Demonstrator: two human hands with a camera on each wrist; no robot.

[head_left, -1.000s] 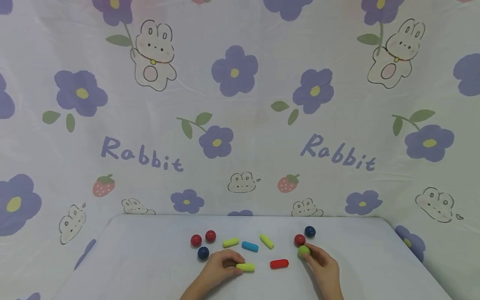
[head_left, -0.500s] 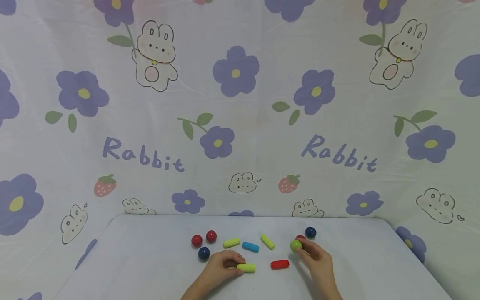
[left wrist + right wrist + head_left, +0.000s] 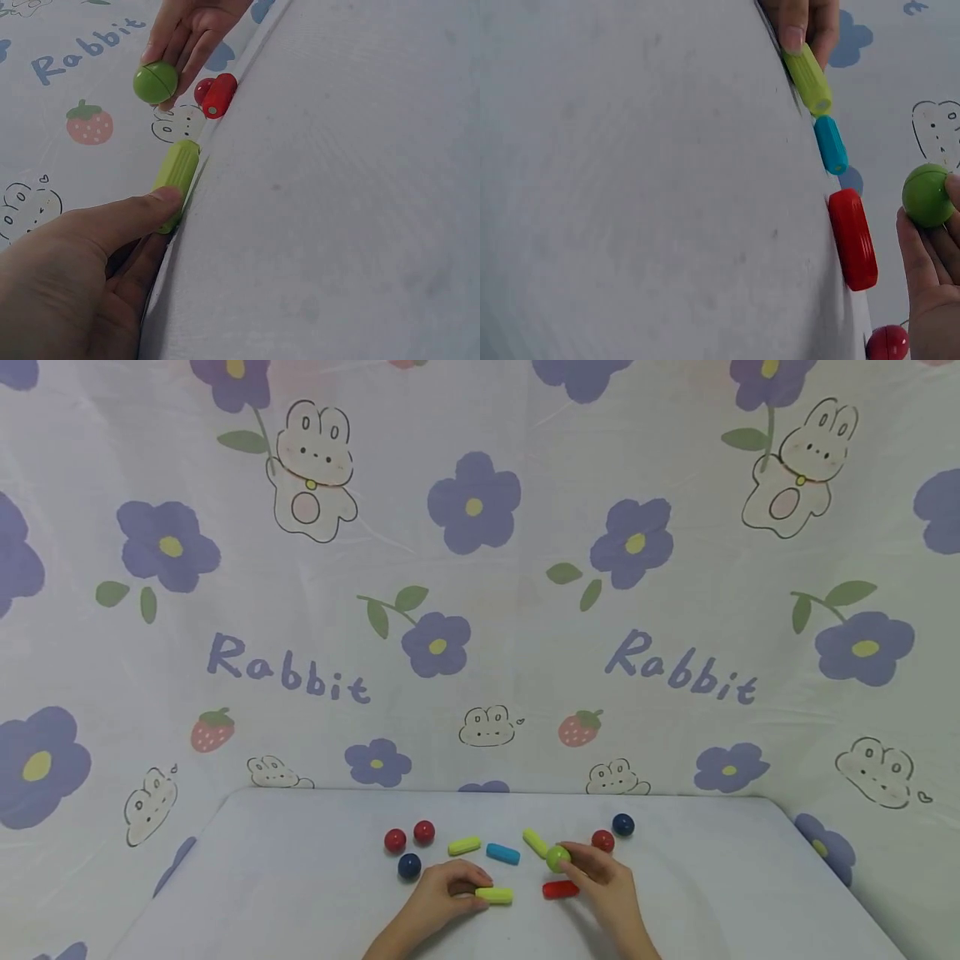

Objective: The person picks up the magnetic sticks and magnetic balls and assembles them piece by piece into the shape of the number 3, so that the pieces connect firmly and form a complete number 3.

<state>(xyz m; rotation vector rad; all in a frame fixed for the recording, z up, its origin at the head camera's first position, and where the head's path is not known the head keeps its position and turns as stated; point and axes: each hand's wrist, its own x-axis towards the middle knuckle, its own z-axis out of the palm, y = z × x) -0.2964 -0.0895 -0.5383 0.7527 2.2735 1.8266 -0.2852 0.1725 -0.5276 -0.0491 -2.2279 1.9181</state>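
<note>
Green ball (image 3: 557,858) pinched in right hand (image 3: 609,890); left hand (image 3: 442,894) gripping yellow-green rod (image 3: 494,896).

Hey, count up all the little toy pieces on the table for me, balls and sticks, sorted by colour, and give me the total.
Red balls: 3
Dark blue balls: 2
Green ball: 1, held in the right hand
Yellow-green sticks: 3, the last one under the left hand fingers
Blue stick: 1
Red stick: 1
Total: 11

Green ball (image 3: 557,858) now farther left.
</note>
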